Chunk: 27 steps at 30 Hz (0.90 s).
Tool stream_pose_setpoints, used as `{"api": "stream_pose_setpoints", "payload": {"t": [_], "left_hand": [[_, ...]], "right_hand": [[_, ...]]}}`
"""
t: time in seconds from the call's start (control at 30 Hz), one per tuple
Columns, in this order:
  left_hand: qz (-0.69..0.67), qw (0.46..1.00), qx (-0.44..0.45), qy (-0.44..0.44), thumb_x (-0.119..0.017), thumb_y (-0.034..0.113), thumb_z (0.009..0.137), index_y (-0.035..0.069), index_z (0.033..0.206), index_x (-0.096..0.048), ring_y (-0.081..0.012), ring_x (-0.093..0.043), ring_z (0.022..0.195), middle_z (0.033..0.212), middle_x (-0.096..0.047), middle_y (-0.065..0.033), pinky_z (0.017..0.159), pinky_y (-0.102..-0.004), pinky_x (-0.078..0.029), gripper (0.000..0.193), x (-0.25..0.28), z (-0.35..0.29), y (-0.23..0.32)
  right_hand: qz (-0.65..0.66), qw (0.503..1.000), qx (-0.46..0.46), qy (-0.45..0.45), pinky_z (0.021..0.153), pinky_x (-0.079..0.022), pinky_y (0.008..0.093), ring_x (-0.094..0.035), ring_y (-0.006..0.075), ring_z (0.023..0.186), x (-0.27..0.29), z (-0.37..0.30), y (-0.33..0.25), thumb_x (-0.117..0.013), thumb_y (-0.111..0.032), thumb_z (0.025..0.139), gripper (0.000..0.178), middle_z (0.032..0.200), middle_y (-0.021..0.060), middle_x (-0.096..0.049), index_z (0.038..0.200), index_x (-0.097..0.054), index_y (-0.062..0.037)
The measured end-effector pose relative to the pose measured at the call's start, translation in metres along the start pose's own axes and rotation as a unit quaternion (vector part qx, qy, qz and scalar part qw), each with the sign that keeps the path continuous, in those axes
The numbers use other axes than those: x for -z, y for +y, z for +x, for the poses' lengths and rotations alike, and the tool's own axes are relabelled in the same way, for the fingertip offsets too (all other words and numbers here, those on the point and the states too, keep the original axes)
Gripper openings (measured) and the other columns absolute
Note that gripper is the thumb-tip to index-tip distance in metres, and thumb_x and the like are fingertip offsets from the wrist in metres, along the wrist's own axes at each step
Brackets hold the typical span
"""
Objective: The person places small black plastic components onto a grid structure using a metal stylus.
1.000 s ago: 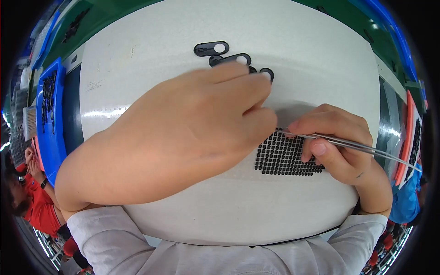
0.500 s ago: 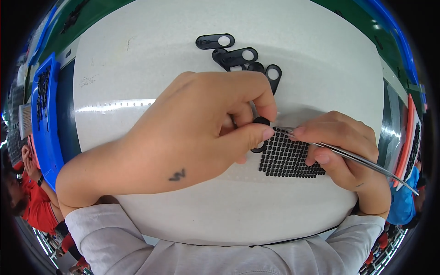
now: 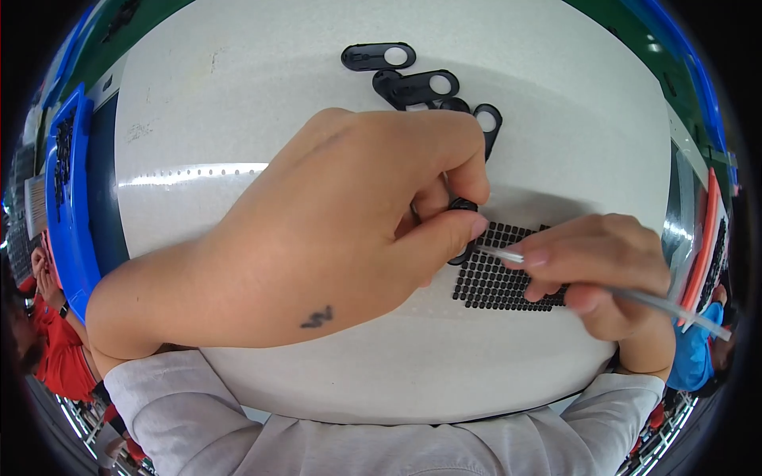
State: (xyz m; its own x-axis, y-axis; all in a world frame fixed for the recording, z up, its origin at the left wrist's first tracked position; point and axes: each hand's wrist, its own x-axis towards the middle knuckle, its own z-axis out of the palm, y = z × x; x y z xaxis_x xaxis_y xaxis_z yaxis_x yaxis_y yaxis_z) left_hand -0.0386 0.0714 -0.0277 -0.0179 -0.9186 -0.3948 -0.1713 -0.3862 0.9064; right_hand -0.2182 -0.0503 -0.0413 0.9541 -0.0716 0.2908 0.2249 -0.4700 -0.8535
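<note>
My left hand [image 3: 349, 214] is closed, pinching a small black oval plastic part [image 3: 463, 205] between thumb and fingers; most of the part is hidden by the hand. Metal tweezers [image 3: 502, 255] are gripped in my right hand [image 3: 611, 266], blurred by motion. Their tips point left, close to the held part and over a sheet of small black square pads [image 3: 500, 282] laid out in rows. Whether the tips hold anything cannot be made out.
Beyond my left hand lie several black oval plastic parts with a round hole, one of them a flat piece [image 3: 378, 56]. A blue bin [image 3: 71, 206] with black pieces stands at the left edge. A red-orange tray [image 3: 706, 238] sits at the right. Other people are at both sides.
My right hand has shifted slightly down and right, and the tweezer tips have dropped from the held part's top edge toward its lower side. My left hand keeps its pinch.
</note>
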Motion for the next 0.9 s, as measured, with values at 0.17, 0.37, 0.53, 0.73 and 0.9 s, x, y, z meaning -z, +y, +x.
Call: {"api": "stream_pose_setpoints", "payload": {"t": [0.17,0.37,0.53,0.73,0.9], "left_hand": [[0.031,0.999,-0.038,0.009,-0.059,0.001,0.079,-0.004,0.082,-0.05,-0.0064,-0.054,0.058,0.067,-0.055,-0.0063,0.052,-0.0191,-0.049,0.01,0.003,0.001,-0.001],[0.038,0.997,-0.072,-0.008,-0.058,-0.002,0.079,-0.004,0.084,-0.051,-0.0061,-0.054,0.06,0.067,-0.055,-0.0062,0.052,-0.019,-0.049,0.009,0.013,-0.002,-0.004],[0.054,0.989,-0.136,0.016,-0.06,-0.007,0.074,-0.004,0.082,-0.053,-0.0105,-0.056,0.059,0.07,-0.057,-0.008,0.05,-0.0217,-0.047,0.011,0.018,-0.017,-0.01],[0.397,0.826,-0.389,0.093,-0.065,-0.005,0.058,-0.002,0.073,-0.055,-0.0224,-0.055,0.056,0.074,-0.058,-0.0108,0.048,-0.025,-0.044,0.019,0.023,-0.041,-0.022],[0.547,0.759,-0.333,0.118,-0.062,0.0,0.05,0.004,0.082,-0.06,-0.018,-0.049,0.06,0.075,-0.054,-0.0064,0.048,-0.0233,-0.042,0.033,0.013,-0.049,-0.014]], "right_hand": [[-0.061,0.993,0.097,-0.017,0.043,-0.048,0.0218,-0.06,0.0155,0.055,-0.002,0.006,0.005,-0.045,-0.019,0.089,0.023,0.083,0.0172,-0.062,0.086,-0.054,0.0024],[-0.01,1.0,-0.007,-0.001,0.043,-0.048,0.0225,-0.059,0.0143,0.05,0.004,0.008,-0.005,-0.043,-0.028,0.09,0.032,0.076,0.0173,-0.061,0.086,-0.053,0.0017],[0.044,0.998,-0.04,0.012,0.043,-0.048,0.022,-0.058,0.0138,0.047,0.004,0.009,-0.003,-0.041,-0.03,0.09,0.035,0.072,0.0174,-0.06,0.087,-0.054,0.0021],[0.072,0.996,-0.046,0.011,0.044,-0.049,0.0223,-0.059,0.0142,0.048,0.005,0.014,-0.002,-0.043,-0.027,0.091,0.034,0.071,0.0173,-0.061,0.087,-0.057,0.0034],[0.089,0.994,-0.049,0.037,0.045,-0.049,0.0227,-0.06,0.0144,0.049,0.0,0.01,-0.003,-0.045,-0.026,0.089,0.032,0.068,0.0168,-0.062,0.084,-0.059,0.003]]}}
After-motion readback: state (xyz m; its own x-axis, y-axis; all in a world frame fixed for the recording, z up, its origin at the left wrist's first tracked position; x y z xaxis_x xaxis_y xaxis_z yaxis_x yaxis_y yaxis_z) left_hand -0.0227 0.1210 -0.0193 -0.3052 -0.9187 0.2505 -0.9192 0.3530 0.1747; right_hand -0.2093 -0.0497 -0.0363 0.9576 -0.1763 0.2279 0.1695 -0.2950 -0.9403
